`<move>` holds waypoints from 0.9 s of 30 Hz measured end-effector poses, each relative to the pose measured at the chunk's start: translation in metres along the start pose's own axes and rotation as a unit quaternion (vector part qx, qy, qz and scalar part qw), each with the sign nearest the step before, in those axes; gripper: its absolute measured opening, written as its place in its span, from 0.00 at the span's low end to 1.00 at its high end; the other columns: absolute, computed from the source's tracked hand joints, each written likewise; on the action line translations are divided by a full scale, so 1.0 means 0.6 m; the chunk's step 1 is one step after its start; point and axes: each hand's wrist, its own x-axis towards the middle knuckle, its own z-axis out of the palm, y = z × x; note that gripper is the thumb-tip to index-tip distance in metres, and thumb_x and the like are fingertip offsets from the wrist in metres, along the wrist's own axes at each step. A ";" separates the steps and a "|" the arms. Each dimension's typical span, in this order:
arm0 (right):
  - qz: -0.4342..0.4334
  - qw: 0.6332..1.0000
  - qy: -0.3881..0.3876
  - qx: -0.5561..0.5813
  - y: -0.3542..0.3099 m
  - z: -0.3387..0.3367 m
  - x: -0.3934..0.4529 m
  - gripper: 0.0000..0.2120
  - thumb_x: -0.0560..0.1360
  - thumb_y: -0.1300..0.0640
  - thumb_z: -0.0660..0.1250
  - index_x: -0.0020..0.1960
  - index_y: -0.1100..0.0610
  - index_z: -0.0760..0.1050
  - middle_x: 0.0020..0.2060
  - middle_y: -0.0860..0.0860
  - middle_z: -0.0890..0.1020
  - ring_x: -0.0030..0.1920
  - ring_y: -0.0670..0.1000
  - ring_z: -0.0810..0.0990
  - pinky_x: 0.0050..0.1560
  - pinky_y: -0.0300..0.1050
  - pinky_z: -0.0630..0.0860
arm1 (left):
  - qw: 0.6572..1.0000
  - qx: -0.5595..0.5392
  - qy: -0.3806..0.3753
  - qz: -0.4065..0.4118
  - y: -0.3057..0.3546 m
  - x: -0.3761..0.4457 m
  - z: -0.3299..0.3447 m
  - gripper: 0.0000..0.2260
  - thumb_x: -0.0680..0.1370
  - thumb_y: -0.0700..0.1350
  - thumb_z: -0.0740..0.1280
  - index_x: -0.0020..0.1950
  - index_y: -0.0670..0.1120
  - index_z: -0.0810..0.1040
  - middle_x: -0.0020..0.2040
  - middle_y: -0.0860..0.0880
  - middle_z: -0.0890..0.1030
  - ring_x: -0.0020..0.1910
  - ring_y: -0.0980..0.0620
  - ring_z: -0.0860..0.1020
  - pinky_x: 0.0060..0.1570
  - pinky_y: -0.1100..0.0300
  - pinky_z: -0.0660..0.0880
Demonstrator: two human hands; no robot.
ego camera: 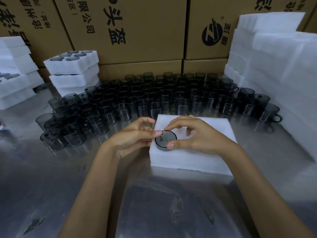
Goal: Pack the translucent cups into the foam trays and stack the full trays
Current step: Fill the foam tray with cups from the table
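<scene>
Fingers [158,133] seat smoky round cup [165,140] in foam tray [192,160]

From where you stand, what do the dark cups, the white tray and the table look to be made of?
The cups look like smoky see-through plastic, perhaps glass: you can see through their walls. The tray looks like soft white foam, matte and slightly fuzzy. The table looks like brushed steel, showing dull reflections.

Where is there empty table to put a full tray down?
The bare metal table in front of the cups, left of the foam tray, is free. Behind, cups fill the table between the tray stacks and foam pile.
</scene>
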 end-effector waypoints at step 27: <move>0.007 0.992 0.112 -0.055 0.016 0.011 0.029 0.22 0.70 0.28 0.65 0.56 0.38 0.81 0.58 0.31 0.80 0.64 0.33 0.72 0.63 0.35 0.67 | 0.696 0.488 0.526 0.031 -0.007 -0.013 -0.096 0.13 0.76 0.47 0.70 0.58 0.44 0.81 0.61 0.40 0.72 0.64 0.39 0.67 0.54 0.44 0.73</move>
